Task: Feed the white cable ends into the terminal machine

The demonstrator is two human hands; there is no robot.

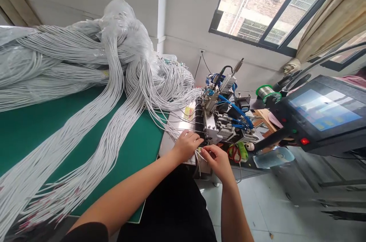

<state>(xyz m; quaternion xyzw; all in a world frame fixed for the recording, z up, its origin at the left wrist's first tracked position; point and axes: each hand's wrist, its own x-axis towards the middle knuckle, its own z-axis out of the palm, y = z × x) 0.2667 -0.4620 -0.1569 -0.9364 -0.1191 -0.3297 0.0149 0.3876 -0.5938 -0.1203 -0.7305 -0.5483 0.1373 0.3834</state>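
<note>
My left hand (188, 145) is closed over a few white cables (171, 129) at the front edge of the machine's white plate (165, 146). Just to its right, my right hand (217, 161) pinches the end of a white cable (203, 155) between thumb and fingers. The short cable ends hang between both hands, below the machine (211, 120) with its metal blocks and blue air hoses. From the plate, the cables run back to a large pile of white cables (174, 81). The exact tips in my fingers are too small to make out.
Long cable bundles (111, 127) lie across the green table (154, 135) at left, partly in clear plastic (122, 20). At right stand a control screen (323, 110) and a solder wire spool (268, 93). Red-handled scissors (234, 153) and a clear blue tray (273, 157) lie below.
</note>
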